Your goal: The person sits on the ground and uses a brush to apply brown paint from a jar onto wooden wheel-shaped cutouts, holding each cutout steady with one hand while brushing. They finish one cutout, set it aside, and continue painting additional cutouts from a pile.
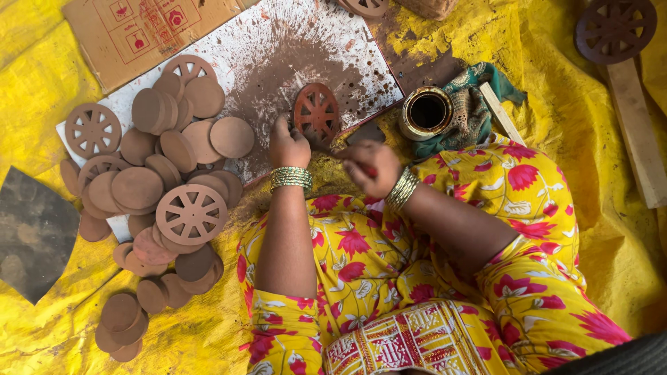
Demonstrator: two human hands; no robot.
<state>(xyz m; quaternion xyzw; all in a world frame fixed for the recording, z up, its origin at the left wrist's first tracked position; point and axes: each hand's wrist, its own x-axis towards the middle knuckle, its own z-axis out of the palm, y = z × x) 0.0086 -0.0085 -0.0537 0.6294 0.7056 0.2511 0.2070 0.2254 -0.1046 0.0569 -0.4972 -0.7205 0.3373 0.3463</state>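
My left hand (287, 146) rests its fingertips on the lower left edge of a reddish-brown spoked wheel disc (317, 112) lying on a paint-stained white board (278, 48). My right hand (370, 167) is closed on a thin brush with a red handle (347, 157), whose tip points toward the disc's lower rim. Both wrists wear green and gold bangles. A small round tin of dark paint (426, 112) stands just right of the disc, on a green patterned cloth (472, 104).
A heap of brown round discs and spoked wheels (167, 173) covers the left. Yellow sheeting (583, 139) lies under everything. A cardboard sheet (132, 35) is top left, a wooden strip (639, 132) and dark wheel (615, 28) top right, a dark slab (35, 229) far left.
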